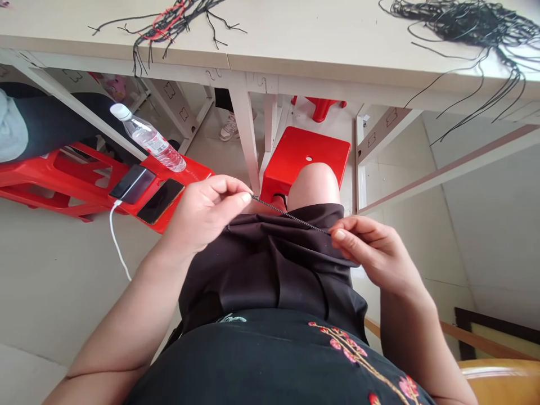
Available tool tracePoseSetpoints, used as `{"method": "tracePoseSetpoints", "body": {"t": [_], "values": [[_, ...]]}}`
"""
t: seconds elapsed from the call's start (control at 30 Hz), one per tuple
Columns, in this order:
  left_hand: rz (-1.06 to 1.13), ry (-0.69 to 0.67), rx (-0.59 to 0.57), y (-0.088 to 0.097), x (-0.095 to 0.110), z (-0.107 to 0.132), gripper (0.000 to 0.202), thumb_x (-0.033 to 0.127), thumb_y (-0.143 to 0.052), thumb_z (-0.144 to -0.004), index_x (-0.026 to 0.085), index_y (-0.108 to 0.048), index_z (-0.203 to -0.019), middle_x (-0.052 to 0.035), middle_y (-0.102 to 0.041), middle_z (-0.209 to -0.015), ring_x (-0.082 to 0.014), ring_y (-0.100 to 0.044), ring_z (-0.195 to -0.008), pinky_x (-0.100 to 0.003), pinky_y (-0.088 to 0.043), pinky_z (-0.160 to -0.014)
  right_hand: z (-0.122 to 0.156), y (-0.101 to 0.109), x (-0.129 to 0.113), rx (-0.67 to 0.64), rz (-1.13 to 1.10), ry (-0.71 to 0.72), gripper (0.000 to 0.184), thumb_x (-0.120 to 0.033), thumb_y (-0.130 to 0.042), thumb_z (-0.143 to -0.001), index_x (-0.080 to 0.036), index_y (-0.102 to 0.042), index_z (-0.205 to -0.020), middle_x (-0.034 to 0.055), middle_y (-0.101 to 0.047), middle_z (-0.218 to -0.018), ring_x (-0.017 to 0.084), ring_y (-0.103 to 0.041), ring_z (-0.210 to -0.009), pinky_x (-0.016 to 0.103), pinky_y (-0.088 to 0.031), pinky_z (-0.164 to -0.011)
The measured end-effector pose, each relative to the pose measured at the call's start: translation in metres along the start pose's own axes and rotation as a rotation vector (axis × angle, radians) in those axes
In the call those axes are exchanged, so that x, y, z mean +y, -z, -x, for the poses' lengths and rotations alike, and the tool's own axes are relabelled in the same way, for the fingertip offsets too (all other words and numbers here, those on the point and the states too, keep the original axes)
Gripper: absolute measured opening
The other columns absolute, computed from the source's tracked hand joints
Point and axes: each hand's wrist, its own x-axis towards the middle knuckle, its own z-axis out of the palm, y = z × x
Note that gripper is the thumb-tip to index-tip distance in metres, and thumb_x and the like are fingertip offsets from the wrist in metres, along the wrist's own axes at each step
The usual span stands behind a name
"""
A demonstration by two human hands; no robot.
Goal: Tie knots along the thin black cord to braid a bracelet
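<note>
**Black twisted cord (291,214) pinched between the two hands**

The cord runs almost straight through the air, above the dark cloth (270,264) on the person's lap. The left hand (202,214) pinches one end between thumb and first finger, and its other fingers are curled. The right hand (375,259) pinches the other end in the same way, with the fingers bent.

Ahead of the hands stands the worktop (126,39). On it lie a big bundle of black cords (468,22) at the right and a smaller bunch of black cords with red strands (169,22) at the left. Some cords of both hang over the front edge.

To the left of the hands is a red plastic stool (90,174). It carries two smartphones (160,201), and a white cable (115,236) goes down from one of them. A water bottle (149,138) lies tilted on the same stool. A second red stool (304,157) stands under the worktop, just beyond the person's bare knee (314,185).
</note>
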Motion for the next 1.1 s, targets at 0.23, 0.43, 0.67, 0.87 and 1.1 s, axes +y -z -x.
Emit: {"method": "tracePoseSetpoints", "body": {"t": [0.23,0.43,0.67,0.87,1.1], "values": [[0.172,0.073,0.112,0.010,-0.006,-0.011,0.005,0.017,-0.066,-0.067,0.019,-0.063,-0.065,0.0034,-0.050,-0.052,-0.0061,-0.043,-0.047,-0.019,-0.033,-0.044,0.004,0.025,0.009,0.102,-0.268,-0.128,0.025,-0.043,-0.066,-0.077,-0.020,-0.060,-0.085,-0.0056,-0.049,-0.048,0.005,-0.035,-0.035,0.018,-0.024,-0.033],[0.142,0.072,0.095,0.010,-0.010,-0.012,0.007,0.018,-0.068,-0.067,0.022,-0.064,-0.063,0.0032,-0.050,-0.050,-0.0067,-0.044,-0.047,-0.020,-0.031,-0.044,0.004,0.023,0.010,0.124,-0.165,0.005,0.027,-0.040,-0.074,-0.070,-0.021,-0.063,-0.084,-0.0023,-0.055,-0.060,0.007,-0.043,-0.046,0.020,-0.032,-0.040],[0.162,0.069,0.064,0.005,-0.006,-0.007,0.003,0.020,-0.068,-0.068,0.021,-0.066,-0.068,0.0026,-0.057,-0.055,-0.0083,-0.051,-0.052,-0.020,-0.039,-0.049,0.003,0.025,0.015,0.157,0.307,0.071,0.033,-0.046,-0.055,-0.085,-0.020,-0.059,-0.066,-0.0012,-0.053,-0.056,0.010,-0.047,-0.050,0.023,-0.037,-0.046],[0.114,0.048,-0.059,-0.002,0.001,0.001,0.004,0.021,-0.067,-0.070,0.018,-0.066,-0.072,0.0016,-0.061,-0.062,-0.0091,-0.056,-0.059,-0.019,-0.041,-0.051,-0.009,-0.012,0.019,0.117,0.543,0.378,0.028,-0.037,-0.063,-0.082,-0.024,-0.060,-0.106,0.0056,-0.067,-0.107,0.022,-0.059,-0.102,0.038,-0.047,-0.089],[0.119,0.033,-0.093,-0.004,0.008,0.003,0.007,0.021,-0.067,-0.071,0.015,-0.065,-0.073,0.0007,-0.062,-0.062,-0.0087,-0.056,-0.057,-0.020,-0.044,-0.052,-0.024,-0.047,0.023,-0.058,0.328,0.351,0.010,-0.028,-0.058,-0.086,-0.021,-0.063,-0.092,0.0033,-0.070,-0.090,0.018,-0.065,-0.085,0.034,-0.051,-0.080]]}}
